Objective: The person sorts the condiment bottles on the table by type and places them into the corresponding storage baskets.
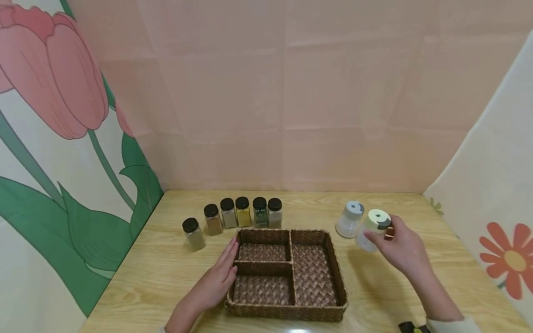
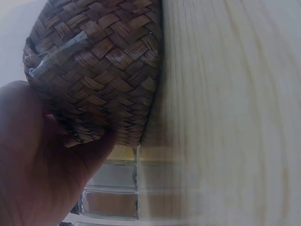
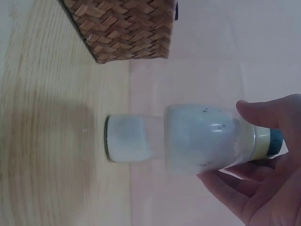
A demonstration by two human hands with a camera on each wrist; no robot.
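Note:
In the head view my left hand [image 1: 214, 284] rests on the left wall of a brown woven basket [image 1: 287, 312] with three compartments, fingers straight along its rim. The left wrist view shows the hand against the basket's woven side [image 2: 108, 70]. My right hand [image 1: 404, 245] grips a clear seasoning jar [image 1: 367, 238] with a pale cap and white contents, thumb and fingers around its upper part. In the right wrist view that held jar [image 3: 202, 139] is raised off the table, its base higher than that of a similar jar [image 3: 127, 139] standing behind it.
Several black-capped spice jars [image 1: 243, 212] stand in a row behind the basket, and one jar [image 1: 194, 235] stands apart at the left. A small dark object [image 1: 412, 327] lies at the front right of the wooden table [image 1: 154, 277]. A pink cloth [image 1: 283, 115] hangs behind.

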